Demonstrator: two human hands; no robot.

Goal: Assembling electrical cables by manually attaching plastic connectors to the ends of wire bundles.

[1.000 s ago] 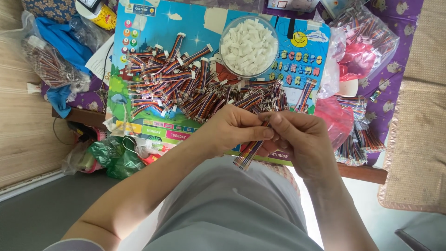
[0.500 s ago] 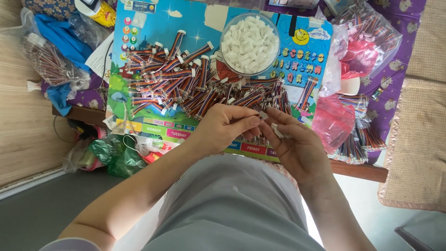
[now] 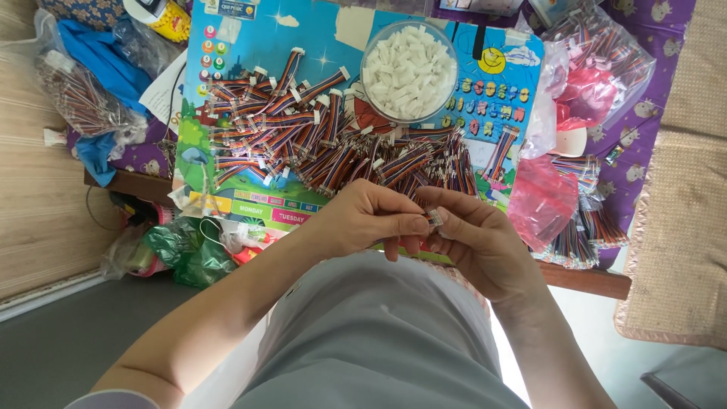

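Observation:
My left hand and my right hand meet above my lap, fingertips pinched together on a small white connector at the end of a short multicoloured ribbon cable. The cable itself is mostly hidden behind my fingers. Just beyond my hands a pile of multicoloured ribbon cables with white plugs lies spread over a colourful printed board. A round clear bowl full of white plastic connector housings stands at the board's far side.
Clear bags of more cables and a pink bag lie on the purple cloth at the right. Another bag of cables and blue fabric sit at the left. Green plastic bags hang below the table edge.
The cable that hung down from my hands a second ago has been drawn up between my fingers. Both hands have shifted slightly and now pinch the white connector.

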